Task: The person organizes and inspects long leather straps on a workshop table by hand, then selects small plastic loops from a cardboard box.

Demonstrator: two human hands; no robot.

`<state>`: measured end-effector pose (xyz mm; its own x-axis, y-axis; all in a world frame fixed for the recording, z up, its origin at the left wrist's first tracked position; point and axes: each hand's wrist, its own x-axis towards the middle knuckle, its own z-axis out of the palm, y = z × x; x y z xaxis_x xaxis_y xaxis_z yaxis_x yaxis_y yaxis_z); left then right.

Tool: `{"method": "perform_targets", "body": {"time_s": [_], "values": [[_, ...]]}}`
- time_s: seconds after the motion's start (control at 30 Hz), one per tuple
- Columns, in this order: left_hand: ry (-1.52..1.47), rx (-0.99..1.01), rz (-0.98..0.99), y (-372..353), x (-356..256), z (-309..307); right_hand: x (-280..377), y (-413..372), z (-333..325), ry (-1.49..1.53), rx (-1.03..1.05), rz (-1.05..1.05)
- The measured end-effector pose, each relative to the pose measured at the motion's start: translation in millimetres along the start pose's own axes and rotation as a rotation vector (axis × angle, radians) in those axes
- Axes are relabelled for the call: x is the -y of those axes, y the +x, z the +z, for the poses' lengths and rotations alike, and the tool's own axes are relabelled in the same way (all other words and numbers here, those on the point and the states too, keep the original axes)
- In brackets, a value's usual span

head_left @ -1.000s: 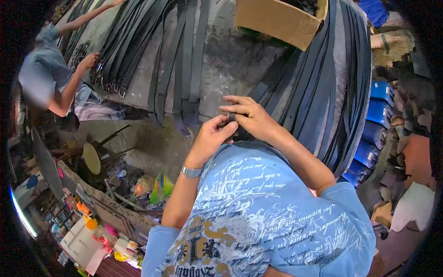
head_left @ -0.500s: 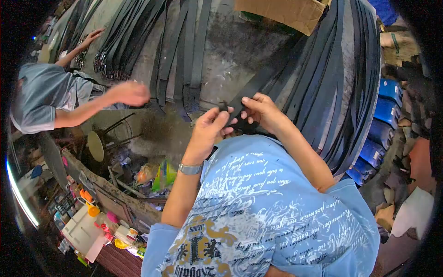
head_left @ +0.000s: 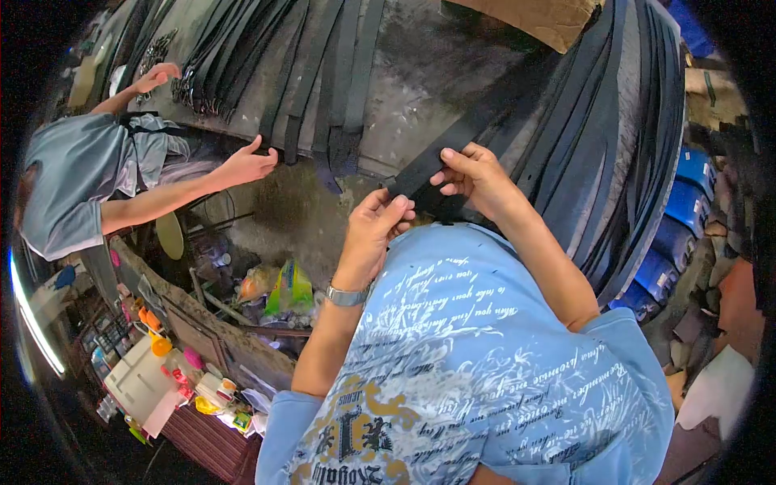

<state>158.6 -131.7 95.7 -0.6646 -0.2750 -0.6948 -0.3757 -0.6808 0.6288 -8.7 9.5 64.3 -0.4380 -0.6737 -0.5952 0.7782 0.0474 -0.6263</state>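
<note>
A wide black strap (head_left: 427, 168) runs down from the table toward my shirt. My left hand (head_left: 380, 220), with a metal-banded watch (head_left: 347, 296) at its wrist, pinches the near end of this strap between thumb and fingers. Slightly farther up, my right hand (head_left: 478, 176) grips the strap's right edge, thumb on top and fingers curled beneath. The fingertips under the strap are partly hidden. Many more black straps (head_left: 594, 153) lie lengthwise on the table to the right of my hands.
A cardboard box (head_left: 541, 20) sits on the grey table (head_left: 404, 97) at the far side. More straps (head_left: 234, 56) hang at its left, where a co-worker in a grey shirt (head_left: 77, 178) reaches in. Blue containers (head_left: 675, 202) stand right. Lower left is a cluttered shelf (head_left: 141, 380).
The strap's end lies flatter between my hands, and my right hand is a little higher and farther from my left. The co-worker's near hand has gone from a blurred fist to spread fingers.
</note>
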Motion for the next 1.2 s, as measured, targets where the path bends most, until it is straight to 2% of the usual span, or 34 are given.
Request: {"method": "perform_targets", "body": {"time_s": [0.3, 0.5, 0.6, 0.73, 0.8, 0.83, 0.97, 1.07, 1.2], "values": [[-0.219, 0.056, -0.114, 1.4, 4.6, 3.6, 3.7, -1.0, -1.0, 0.023, -0.016, -0.032], [-0.020, 0.009, -0.096, 4.6, 0.6, 17.3, -14.5, -4.9, 9.9, -0.113, 0.024, 0.035], [0.261, 0.010, -0.072, 8.8, -4.5, 13.9, -26.2, 0.2, -1.2, -0.172, 0.039, 0.040], [0.369, 0.124, 0.001, 5.4, -22.2, 10.1, -11.4, -10.1, -11.1, -0.256, 0.012, 0.054], [0.469, 0.173, 0.028, 18.9, -21.2, 3.0, -19.1, -7.8, -18.0, -0.403, 0.027, 0.110], [0.551, 0.171, 0.045, 30.9, -16.1, -1.9, -19.6, -11.1, -13.5, -0.360, 0.002, 0.080], [0.466, 0.192, 0.068, 41.5, -22.6, 24.7, -29.3, -20.5, -7.4, -0.227, 0.025, -0.037], [0.492, 0.212, 0.068, 47.5, -13.5, 28.8, -20.4, -23.6, -16.8, -0.262, 0.058, 0.043], [0.541, 0.280, 0.059, 51.1, -13.1, 30.6, -29.3, -13.2, -33.0, -0.129, 0.078, 0.034]]}}
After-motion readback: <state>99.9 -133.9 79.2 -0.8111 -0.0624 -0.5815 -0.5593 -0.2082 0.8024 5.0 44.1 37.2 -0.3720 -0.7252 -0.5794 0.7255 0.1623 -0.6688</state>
